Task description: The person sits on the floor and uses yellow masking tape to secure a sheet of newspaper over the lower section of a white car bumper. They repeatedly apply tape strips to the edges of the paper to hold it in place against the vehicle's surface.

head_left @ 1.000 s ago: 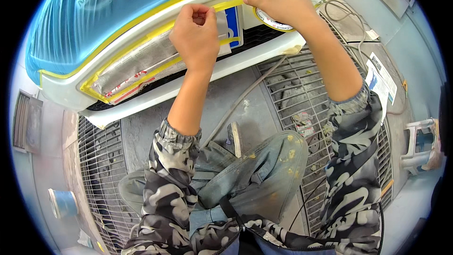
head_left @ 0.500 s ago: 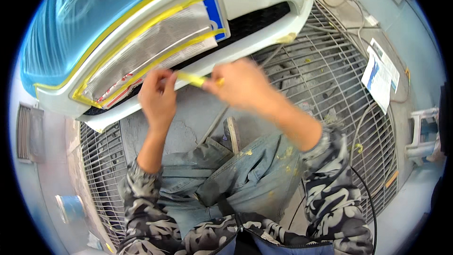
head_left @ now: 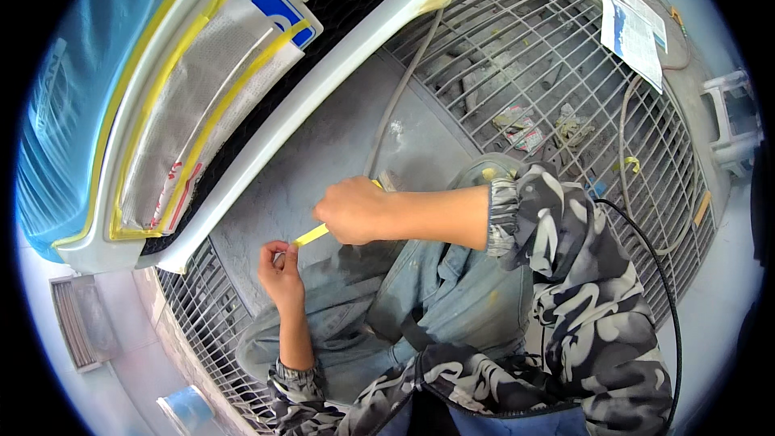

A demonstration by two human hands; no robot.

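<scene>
A short strip of yellow masking tape (head_left: 311,235) is stretched between my two hands, above my bent legs. My left hand (head_left: 281,274) pinches its lower end between thumb and fingertips. Around the other end my right hand (head_left: 351,210) is closed; a bit of yellow shows past its knuckles, and the rest of what lies in the fist is hidden. Both hands are apart from the white car bumper (head_left: 339,81). On the bumper, printed paper (head_left: 190,85) edged with yellow tape covers most of a plate, whose blue end (head_left: 270,4) stays bare.
Blue plastic film (head_left: 64,153) drapes the car above the bumper. A metal floor grating (head_left: 549,56) stretches right, with newspaper (head_left: 634,28) and a hose (head_left: 626,145) on it. A black cable (head_left: 672,299) runs beside my right sleeve. A blue-and-white tub (head_left: 186,408) stands lower left.
My view has turned, so the bumper now sits farther left and steeper. Both hands have drawn away from the bumper toward my lap, still holding the tape between them.
</scene>
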